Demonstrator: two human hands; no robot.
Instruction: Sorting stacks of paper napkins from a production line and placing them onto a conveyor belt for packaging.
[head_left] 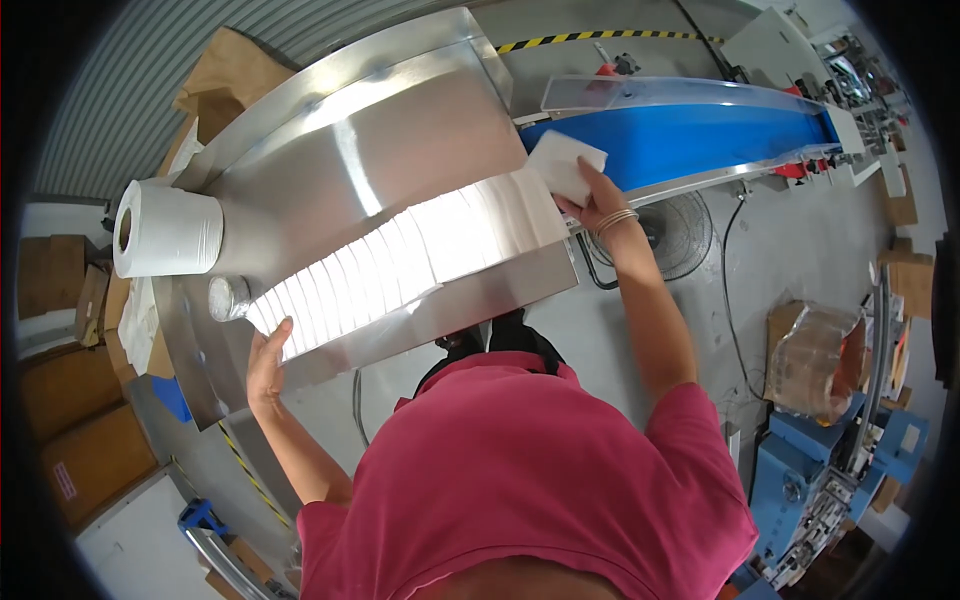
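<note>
A flat white square packet (567, 165) is pinched in my right hand (606, 206), over the right end of a metal tray and beside the start of a blue conveyor belt (700, 140). A long row of white packets (375, 275) stands on edge along the near side of the metal tray (330, 180). Glare washes out much of the row. At its left end my left hand (268, 368) is closed on the end packets, thumb on their near side, other fingers partly hidden. A small clear-wrapped roll (229, 298) lies just beyond that end.
A large white roll (170, 228) sits at the tray's left edge, near a brown paper bag (235, 75). Under the conveyor stands a floor fan (675, 235). Cardboard boxes (85, 400) are stacked at left; a blue machine (800, 480) and a plastic-lined box (815, 360) stand at right.
</note>
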